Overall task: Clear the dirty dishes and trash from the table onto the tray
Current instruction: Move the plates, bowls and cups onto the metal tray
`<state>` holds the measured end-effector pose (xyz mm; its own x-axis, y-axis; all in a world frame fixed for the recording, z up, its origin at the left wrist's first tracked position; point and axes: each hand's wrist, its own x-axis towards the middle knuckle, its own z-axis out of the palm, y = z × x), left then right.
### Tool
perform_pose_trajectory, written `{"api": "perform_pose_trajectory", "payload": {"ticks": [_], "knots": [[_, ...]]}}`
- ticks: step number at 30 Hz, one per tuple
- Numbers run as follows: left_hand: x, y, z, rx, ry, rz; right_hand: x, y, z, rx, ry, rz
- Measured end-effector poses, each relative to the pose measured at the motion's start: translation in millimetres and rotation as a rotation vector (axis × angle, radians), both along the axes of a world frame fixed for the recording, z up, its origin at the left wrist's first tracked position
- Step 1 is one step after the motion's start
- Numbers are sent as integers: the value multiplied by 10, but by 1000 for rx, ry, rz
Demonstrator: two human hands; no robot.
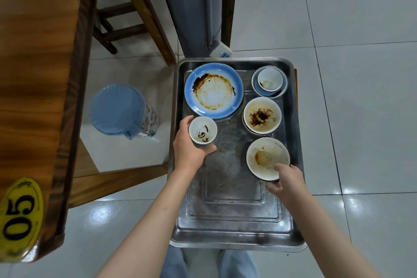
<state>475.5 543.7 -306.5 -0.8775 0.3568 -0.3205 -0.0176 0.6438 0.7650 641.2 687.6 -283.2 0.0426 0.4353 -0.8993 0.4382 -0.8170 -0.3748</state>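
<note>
Where table [33, 52] looms, bin [121, 110] beside tray [237, 228].

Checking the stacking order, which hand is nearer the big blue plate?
Left. The left hand, holding a small cup, sits just below the blue plate. The right hand grips a bowl farther off, at the tray's right side.

An eatery; numbered tag [19, 219] on wooden table [33, 52]; steel bussing tray [234, 228].

tray [237, 236] near half: bare, open to pass | centre strip: free between dishes | far left corner: blue plate [214, 90] | right edge: 3 bowls, nearest [267, 158] | left of tray: bin [121, 110]
</note>
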Motion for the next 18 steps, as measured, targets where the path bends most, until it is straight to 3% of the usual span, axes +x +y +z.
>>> {"api": "perform_pose_trajectory", "payload": {"ticks": [7,12,18], "knots": [[2,-36,62,-28,-59,7,4,-54,37,129,-70,106],[23,-46,291,-62,34,-46,-47,-97,228,273,-135,244],[47,-133,770,-51,106,-96,-148,-196,670,456,-5,444]]}}
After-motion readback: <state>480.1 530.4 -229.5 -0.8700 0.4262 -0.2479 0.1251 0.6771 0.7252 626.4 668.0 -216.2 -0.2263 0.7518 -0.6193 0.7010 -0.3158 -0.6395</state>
